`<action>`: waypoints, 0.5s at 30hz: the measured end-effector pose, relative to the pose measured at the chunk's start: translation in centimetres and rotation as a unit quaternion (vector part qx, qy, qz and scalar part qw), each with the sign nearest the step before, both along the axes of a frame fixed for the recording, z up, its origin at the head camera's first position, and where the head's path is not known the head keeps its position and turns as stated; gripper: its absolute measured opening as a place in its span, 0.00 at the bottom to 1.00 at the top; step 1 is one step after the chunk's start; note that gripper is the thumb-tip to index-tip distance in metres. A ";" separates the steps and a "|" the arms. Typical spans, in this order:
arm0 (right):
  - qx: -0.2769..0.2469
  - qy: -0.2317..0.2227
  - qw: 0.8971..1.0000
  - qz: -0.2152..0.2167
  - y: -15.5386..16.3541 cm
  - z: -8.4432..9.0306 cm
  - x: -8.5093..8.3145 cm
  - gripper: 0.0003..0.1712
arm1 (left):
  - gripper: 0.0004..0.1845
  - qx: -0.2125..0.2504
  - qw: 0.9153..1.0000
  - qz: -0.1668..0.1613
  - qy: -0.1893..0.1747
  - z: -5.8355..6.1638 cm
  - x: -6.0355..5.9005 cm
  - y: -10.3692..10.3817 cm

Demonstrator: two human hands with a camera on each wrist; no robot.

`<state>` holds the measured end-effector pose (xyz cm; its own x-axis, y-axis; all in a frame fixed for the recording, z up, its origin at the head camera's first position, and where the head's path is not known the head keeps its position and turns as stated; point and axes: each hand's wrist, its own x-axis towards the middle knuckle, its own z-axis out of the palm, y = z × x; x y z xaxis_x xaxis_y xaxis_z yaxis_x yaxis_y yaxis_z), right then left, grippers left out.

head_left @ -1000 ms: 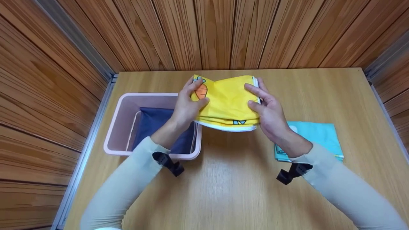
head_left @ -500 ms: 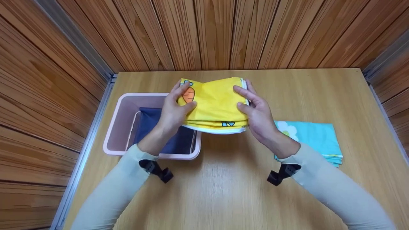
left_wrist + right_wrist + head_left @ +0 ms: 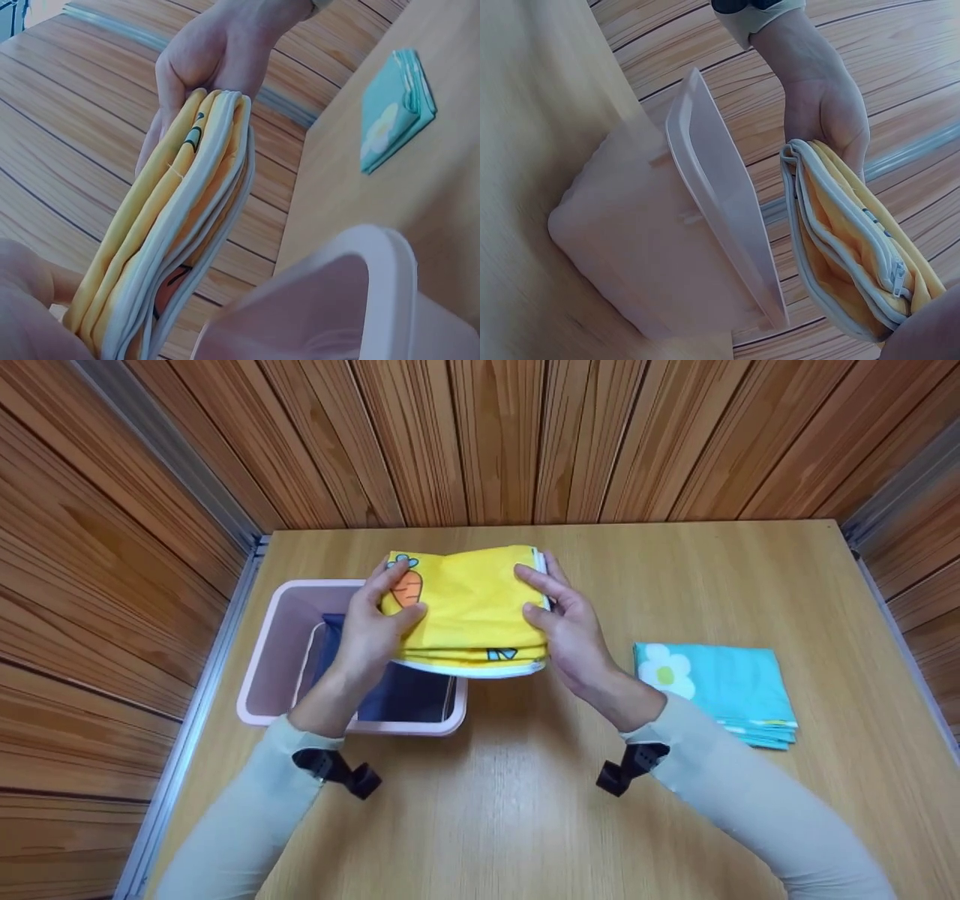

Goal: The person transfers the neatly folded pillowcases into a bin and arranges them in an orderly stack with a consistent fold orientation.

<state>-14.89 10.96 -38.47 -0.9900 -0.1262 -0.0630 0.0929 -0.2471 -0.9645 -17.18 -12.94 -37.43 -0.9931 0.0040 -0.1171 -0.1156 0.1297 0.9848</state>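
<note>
Yellow cloth, folded into a thick pad with a carrot print and white edging, is held up in the head view, the folded yellow pad (image 3: 472,596) hanging between the left hand (image 3: 375,630) and the right hand (image 3: 574,622). Each hand pinches one side, thumb and one finger on the near face, the other fingers mostly hidden behind, spread only as far as the thickness of the folds. It covers part of the far right corner of the pink bin (image 3: 409,728), in which a navy cloth (image 3: 405,694) lies. Off to the right, well apart, a turquoise cloth (image 3: 731,682) with a white flower rests folded on the counter (image 3: 510,825).

From the left wrist, the pad shows edge-on, its layers stacked and slightly fanned, with the bin's rim just beside and below.

On the right wrist's side, a zip pull (image 3: 898,277) dangles at the pad's edge, and a gap separates the pad from the rim; nothing touches there.

I judge the step in hand as carrying the folded pad to the bin. The next move seems to call for a little more leftward travel, then a level lowering with both grips kept firm so the layers stay together.
</note>
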 end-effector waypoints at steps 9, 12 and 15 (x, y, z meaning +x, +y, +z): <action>0.000 0.007 1.000 0.015 -2.3 -0.4 0.1 0.29 | 0.35 -0.035 0.999 0.010 -0.022 0.1 0.6 -2.4; -0.007 0.007 1.000 0.020 -3.0 -0.4 0.1 0.29 | 0.34 -0.047 0.998 0.014 -0.034 0.2 0.8 -3.0; -0.003 0.008 1.000 0.022 -3.5 -0.4 0.1 0.29 | 0.34 -0.051 0.998 0.011 -0.040 0.3 1.0 -3.7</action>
<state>-14.74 7.48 -38.90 -0.9845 -0.1694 -0.0455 0.0874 -0.2485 -0.9647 -16.17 -16.62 -37.12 -0.9803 -0.0341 -0.1947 -0.1973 0.2262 0.9539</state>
